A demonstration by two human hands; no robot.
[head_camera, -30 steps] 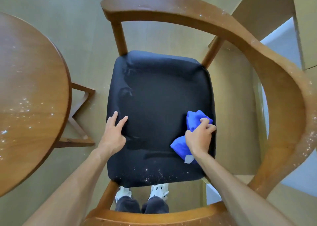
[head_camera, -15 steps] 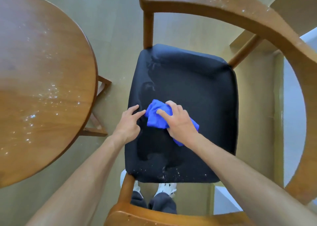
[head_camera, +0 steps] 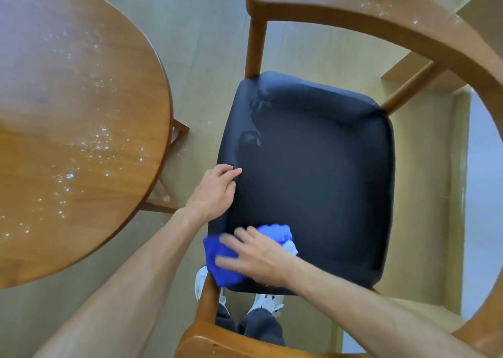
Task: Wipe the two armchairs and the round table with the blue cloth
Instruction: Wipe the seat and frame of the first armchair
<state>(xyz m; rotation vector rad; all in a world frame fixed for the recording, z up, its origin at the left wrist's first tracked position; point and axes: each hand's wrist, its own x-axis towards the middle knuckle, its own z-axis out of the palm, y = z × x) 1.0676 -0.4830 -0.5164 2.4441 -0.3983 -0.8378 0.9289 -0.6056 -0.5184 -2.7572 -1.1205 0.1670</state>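
Basically soft, light blue cloth point(head_camera: 221, 259): right hand point(head_camera: 258, 257) pressed it w/ spread fingers, no pinch; left hand point(head_camera: 215, 191) loosely curled, held nothing, rested on seat point(head_camera: 313, 180).

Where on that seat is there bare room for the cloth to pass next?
The middle and right of the black seat cushion are bare, bordered by the curved wooden armrest. The near-left corner is crowded: the left hand rests on the cushion's left edge, and the right hand presses the blue cloth.
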